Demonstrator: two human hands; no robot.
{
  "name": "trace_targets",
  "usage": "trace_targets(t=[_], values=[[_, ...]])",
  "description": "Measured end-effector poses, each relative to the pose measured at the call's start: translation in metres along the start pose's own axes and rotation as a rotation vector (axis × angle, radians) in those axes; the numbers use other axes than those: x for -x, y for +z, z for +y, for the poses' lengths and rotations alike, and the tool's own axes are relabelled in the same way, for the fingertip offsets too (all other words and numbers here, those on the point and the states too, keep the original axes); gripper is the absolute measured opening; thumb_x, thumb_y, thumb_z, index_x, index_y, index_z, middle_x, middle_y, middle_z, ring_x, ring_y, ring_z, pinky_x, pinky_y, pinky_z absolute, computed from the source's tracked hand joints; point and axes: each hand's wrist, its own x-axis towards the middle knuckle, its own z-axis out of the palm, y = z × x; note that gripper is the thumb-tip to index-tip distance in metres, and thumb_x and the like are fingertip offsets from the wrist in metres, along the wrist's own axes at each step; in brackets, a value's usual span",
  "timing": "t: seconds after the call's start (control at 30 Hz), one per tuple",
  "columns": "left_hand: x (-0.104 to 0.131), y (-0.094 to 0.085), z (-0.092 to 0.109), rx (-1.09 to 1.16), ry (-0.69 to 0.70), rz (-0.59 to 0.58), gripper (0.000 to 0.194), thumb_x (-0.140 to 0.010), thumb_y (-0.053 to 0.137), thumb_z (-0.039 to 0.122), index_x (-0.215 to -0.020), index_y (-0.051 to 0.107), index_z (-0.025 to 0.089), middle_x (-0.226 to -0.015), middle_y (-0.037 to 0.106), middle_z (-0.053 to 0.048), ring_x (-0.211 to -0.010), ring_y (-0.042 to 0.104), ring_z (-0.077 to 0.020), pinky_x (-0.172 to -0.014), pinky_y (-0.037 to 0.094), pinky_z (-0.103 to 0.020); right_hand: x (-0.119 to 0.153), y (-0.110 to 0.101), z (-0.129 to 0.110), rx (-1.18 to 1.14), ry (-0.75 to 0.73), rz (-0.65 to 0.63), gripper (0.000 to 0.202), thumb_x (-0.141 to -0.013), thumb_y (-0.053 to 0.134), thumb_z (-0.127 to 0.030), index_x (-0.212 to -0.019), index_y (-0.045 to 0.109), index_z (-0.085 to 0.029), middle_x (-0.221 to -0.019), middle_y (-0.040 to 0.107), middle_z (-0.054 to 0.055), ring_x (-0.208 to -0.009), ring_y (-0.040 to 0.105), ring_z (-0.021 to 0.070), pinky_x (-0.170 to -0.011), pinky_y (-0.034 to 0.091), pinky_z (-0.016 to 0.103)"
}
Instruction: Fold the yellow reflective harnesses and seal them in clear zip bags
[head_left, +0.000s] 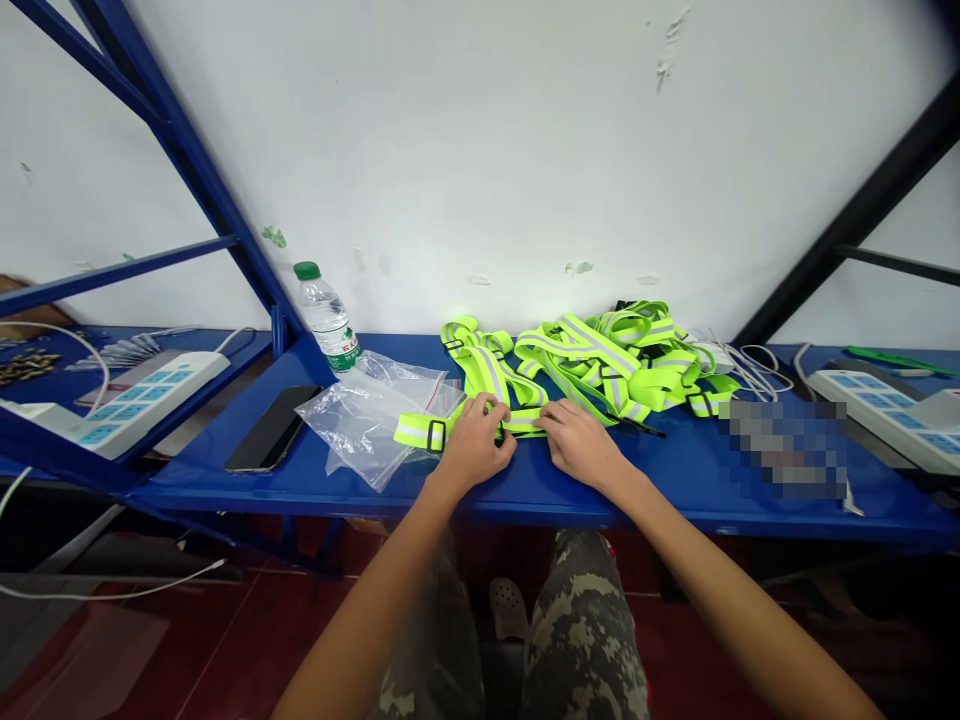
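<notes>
A neon-yellow reflective strap point(491, 372) with a silver-grey stripe and black buckles lies folded near the front of the blue shelf. My left hand point(478, 442) is closed on its lower band, just right of a black slide buckle point(436, 436). Pinching the same band a little to the right is my right hand point(581, 440), palm down. A short stretch of strap shows between the two hands. Behind my right hand sits a tangled pile of similar straps point(637, 365). My fingers hide part of the held band.
Clear plastic zip bags point(382, 415) lie left of my hands, beside a black phone point(275, 430). A green-capped water bottle point(328, 315) stands against the wall. White cables point(757, 372) and a pixelated patch are at right. Power strips point(150, 400) flank the blue frame posts.
</notes>
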Motion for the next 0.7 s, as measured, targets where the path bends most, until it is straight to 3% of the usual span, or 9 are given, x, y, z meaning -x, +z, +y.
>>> trace_targets(t=[0.2,0.4,0.53,0.63,0.7], values=[[0.003,-0.001,0.000,0.026,-0.005,0.066,0.014,-0.084,0.057,0.029,-0.094,0.058,0.019,-0.105,0.049,-0.009,-0.105,0.051,-0.0235,-0.092,0.045,-0.039,-0.003,-0.007,-0.011,0.015,0.053,-0.090,0.024,-0.093,0.044,-0.016,-0.103,0.066,-0.014,-0.102,0.061,0.012,-0.096,0.053,0.0248,-0.081,0.044,0.035],[0.003,0.004,-0.003,-0.036,0.010,-0.001,0.019,-0.095,0.040,0.023,-0.092,0.058,0.018,-0.093,0.056,-0.008,-0.093,0.054,-0.0215,-0.086,0.046,-0.037,-0.008,-0.012,-0.029,0.057,0.052,-0.176,0.036,-0.095,0.044,-0.020,-0.129,0.055,-0.022,-0.110,0.058,0.014,-0.102,0.051,0.0281,-0.082,0.045,0.037],[0.003,0.005,-0.005,-0.084,-0.030,-0.034,0.023,-0.097,0.036,0.023,-0.094,0.058,0.017,-0.094,0.060,-0.009,-0.091,0.056,-0.0216,-0.084,0.046,-0.036,-0.012,-0.013,-0.038,0.079,0.089,-0.242,0.042,-0.094,0.044,-0.019,-0.134,0.051,-0.028,-0.117,0.055,0.016,-0.103,0.050,0.0303,-0.074,0.047,0.035],[0.006,0.001,0.003,-0.139,-0.067,-0.071,0.023,-0.097,0.038,0.022,-0.097,0.059,0.016,-0.094,0.062,-0.009,-0.090,0.058,-0.0222,-0.082,0.047,-0.036,-0.013,-0.013,-0.042,0.100,0.117,-0.257,0.043,-0.093,0.042,-0.016,-0.133,0.051,-0.030,-0.120,0.053,0.016,-0.103,0.051,0.0305,-0.073,0.048,0.035],[0.013,-0.005,0.012,-0.153,-0.077,0.007,0.022,-0.095,0.040,0.020,-0.106,0.059,0.017,-0.101,0.063,-0.010,-0.098,0.058,-0.0236,-0.087,0.046,-0.038,-0.013,-0.012,-0.045,0.113,0.141,-0.255,0.044,-0.093,0.040,-0.015,-0.132,0.052,-0.030,-0.120,0.053,0.017,-0.103,0.051,0.0310,-0.072,0.048,0.035]])
